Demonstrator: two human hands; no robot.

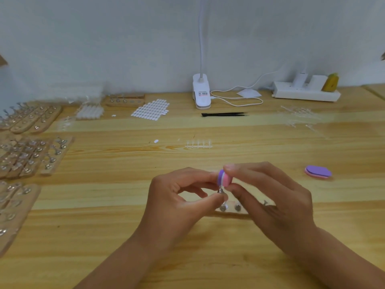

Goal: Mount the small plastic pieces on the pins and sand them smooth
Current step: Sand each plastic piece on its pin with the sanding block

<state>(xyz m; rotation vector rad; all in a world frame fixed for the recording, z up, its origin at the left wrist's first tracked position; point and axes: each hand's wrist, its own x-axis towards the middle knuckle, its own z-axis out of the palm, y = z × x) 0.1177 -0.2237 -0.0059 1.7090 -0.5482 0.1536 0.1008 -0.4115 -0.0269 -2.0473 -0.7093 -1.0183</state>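
Observation:
My left hand [177, 197] pinches a small metal pin [220, 189] between thumb and fingertips, just above the table's middle front. My right hand [268, 192] grips a purple-and-pink sanding block [224, 178] and holds it against the pin's top; the plastic piece there is hidden by the block. Below my hands lies a wooden pin holder [231, 208] with two round pin bases showing. A strip of clear plastic pieces [198, 143] lies further back on the table.
A second purple sanding block [318, 172] lies at right. Wooden holders with many pins [31, 153] crowd the left side. A sheet of white stickers [152, 108], black tweezers [224, 114], a clip lamp [201, 91], a power strip [305, 92] and loose clear strips [300, 116] lie toward the wall.

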